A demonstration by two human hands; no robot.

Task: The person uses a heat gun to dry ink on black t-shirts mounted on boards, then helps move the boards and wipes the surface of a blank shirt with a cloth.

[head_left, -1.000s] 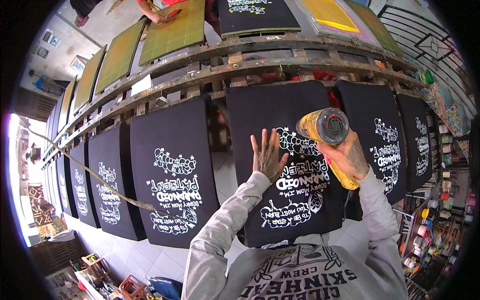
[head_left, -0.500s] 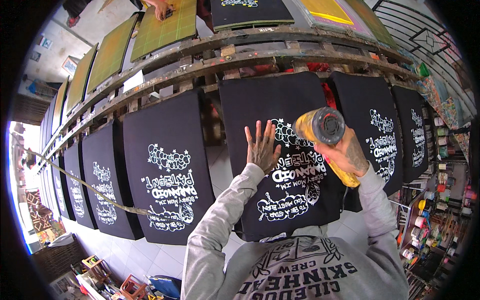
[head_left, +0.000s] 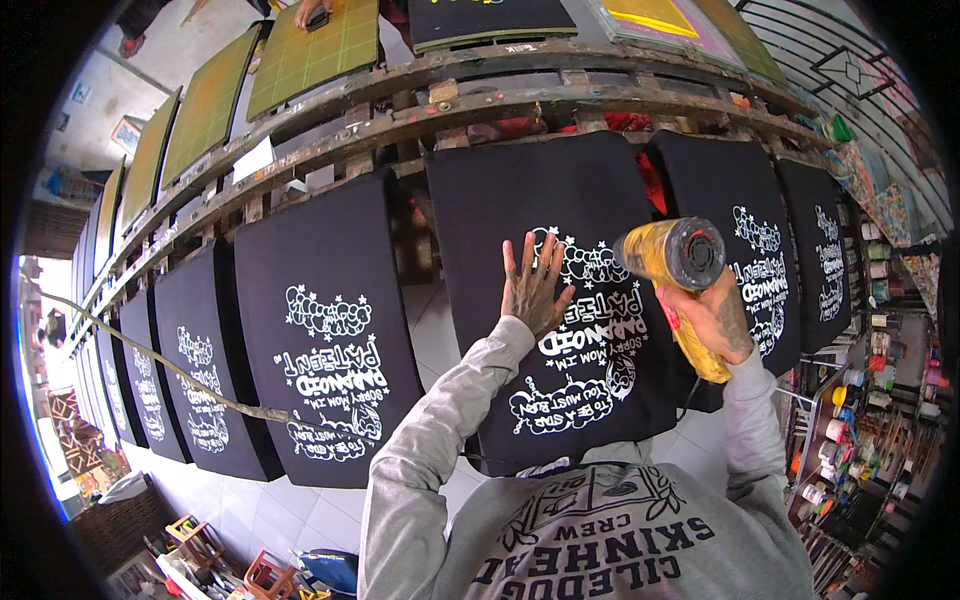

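A black T-shirt (head_left: 520,190) with a white cartoon-lettered print is stretched over a flat board in front of me. My left hand (head_left: 533,287) lies flat on it with the fingers spread, over the left part of the print. My right hand (head_left: 716,318) is wrapped round the handle of a yellow heat gun (head_left: 650,250), held above the right side of the shirt. The gun's black rear end faces up toward me. Its nozzle is hidden, and so is the part of the print beneath the gun and hand.
More black printed shirts stand on boards to the left (head_left: 310,250) and right (head_left: 715,170). Wooden rails (head_left: 480,105) run behind them. A thin stick (head_left: 190,378) crosses the left shirts. Another person's hand (head_left: 312,14) touches a green board at the back. Shelves of jars (head_left: 840,430) stand right.
My right hand has moved the heat gun a little to the right over the shirt. My left hand has slid slightly to the right, still flat. The view has shifted a little.
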